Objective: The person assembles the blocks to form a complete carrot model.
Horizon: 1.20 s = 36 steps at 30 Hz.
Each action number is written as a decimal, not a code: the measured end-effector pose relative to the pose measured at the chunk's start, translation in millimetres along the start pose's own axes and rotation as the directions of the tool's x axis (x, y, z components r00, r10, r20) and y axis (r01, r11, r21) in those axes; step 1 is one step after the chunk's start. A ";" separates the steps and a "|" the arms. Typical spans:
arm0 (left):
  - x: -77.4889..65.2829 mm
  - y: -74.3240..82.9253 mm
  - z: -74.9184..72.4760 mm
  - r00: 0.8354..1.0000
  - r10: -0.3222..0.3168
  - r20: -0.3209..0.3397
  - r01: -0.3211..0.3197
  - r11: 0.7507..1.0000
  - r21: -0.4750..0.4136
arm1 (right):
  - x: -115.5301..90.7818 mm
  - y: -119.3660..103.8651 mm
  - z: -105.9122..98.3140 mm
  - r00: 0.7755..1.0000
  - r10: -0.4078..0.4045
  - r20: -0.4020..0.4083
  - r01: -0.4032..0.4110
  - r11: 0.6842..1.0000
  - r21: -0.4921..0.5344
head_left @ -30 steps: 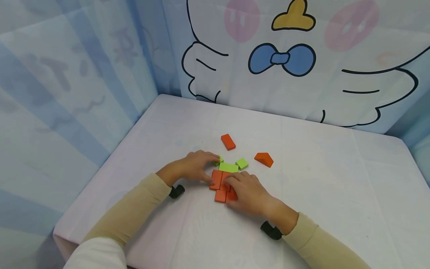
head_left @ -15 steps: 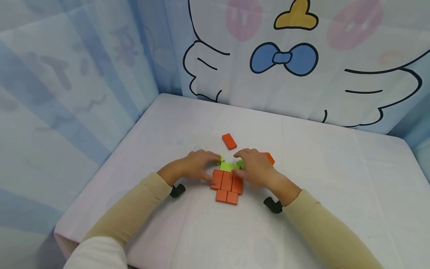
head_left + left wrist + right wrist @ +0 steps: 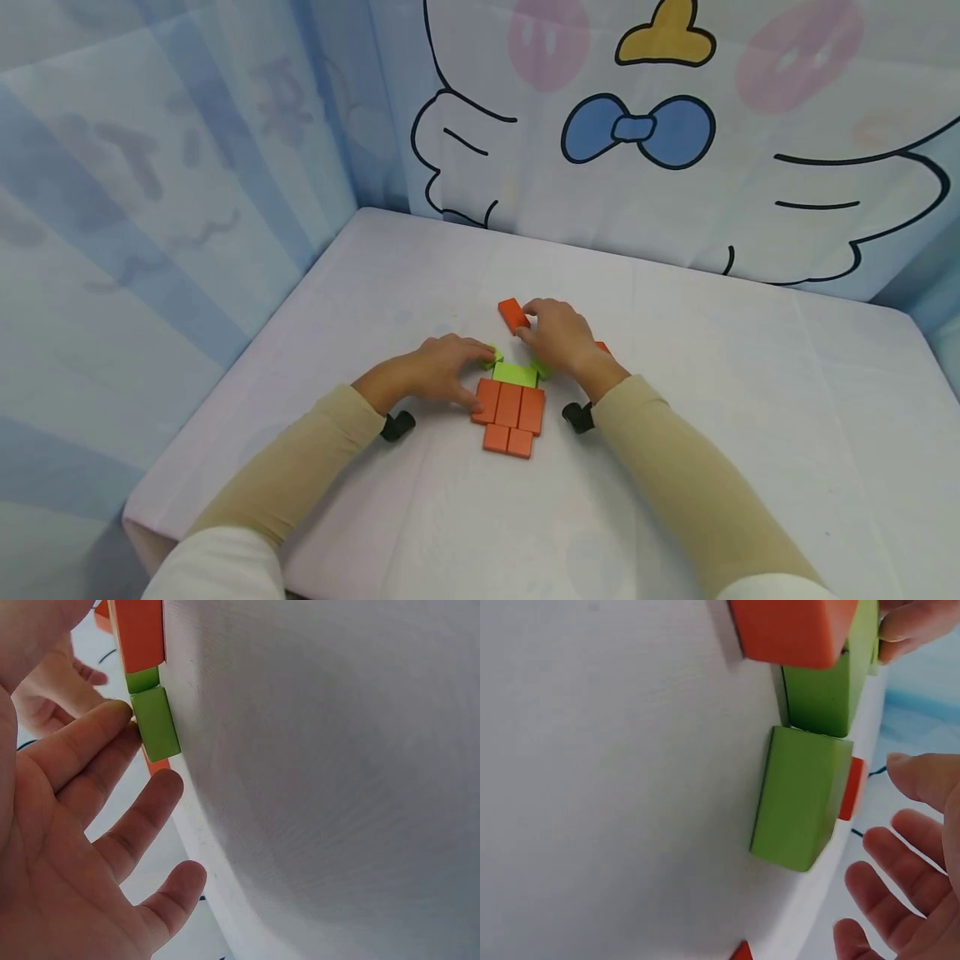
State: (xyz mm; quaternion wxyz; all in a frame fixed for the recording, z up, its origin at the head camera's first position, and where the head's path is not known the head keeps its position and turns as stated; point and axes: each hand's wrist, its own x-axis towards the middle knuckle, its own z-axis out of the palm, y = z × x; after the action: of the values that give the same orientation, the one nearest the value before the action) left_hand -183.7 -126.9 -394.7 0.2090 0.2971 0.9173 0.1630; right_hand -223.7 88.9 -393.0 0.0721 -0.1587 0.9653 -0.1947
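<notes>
In the head view, my left hand (image 3: 438,369) rests beside a flat block figure. Its fingertips touch a small green block (image 3: 157,724), seen in the left wrist view, and its thumb lies at the left one of three orange blocks (image 3: 508,405) standing side by side. A green rectangular block (image 3: 515,374) adjoins their far end; two smaller orange blocks (image 3: 507,439) adjoin the near end. My right hand (image 3: 561,337) reaches over a loose orange rectangular block (image 3: 512,316), fingers spread apart. A second small green block (image 3: 799,799) sits at the figure's right, partly covered in the head view.
An orange trapezoid-like block (image 3: 602,346) is mostly hidden behind my right wrist. Black wrist cameras (image 3: 577,417) hang under both wrists. A white cloth covers the table (image 3: 720,433); printed curtains (image 3: 465,167) stand along its back and left sides.
My right hand has left the orange blocks, passed over the right green block and moved away from me to the loose orange block. My left hand has stayed in place.
</notes>
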 end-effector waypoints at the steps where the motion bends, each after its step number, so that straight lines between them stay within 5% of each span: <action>1: 0.1 -0.4 0.1 1.000 -0.001 0.002 0.001 1.000 0.001 | 3.3 -0.9 1.1 1.000 0.013 0.000 -0.013 1.000 0.005; 21: -0.7 -1.6 -0.3 1.000 0.010 0.000 -0.010 1.000 0.011 | 16.1 -2.4 2.6 0.993 0.120 0.007 -0.120 0.992 -0.034; 36: 0.3 0.5 0.8 1.000 0.003 -0.002 -0.003 1.000 0.008 | -53.0 4.2 -32.3 0.999 -0.050 -0.016 0.050 0.999 -0.019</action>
State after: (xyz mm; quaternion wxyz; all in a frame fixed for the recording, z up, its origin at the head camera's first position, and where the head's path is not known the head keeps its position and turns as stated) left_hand -183.3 -126.2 -395.3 0.2067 0.2993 0.9177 0.1598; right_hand -181.6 121.7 -361.1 0.0578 -0.1820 0.9633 -0.1886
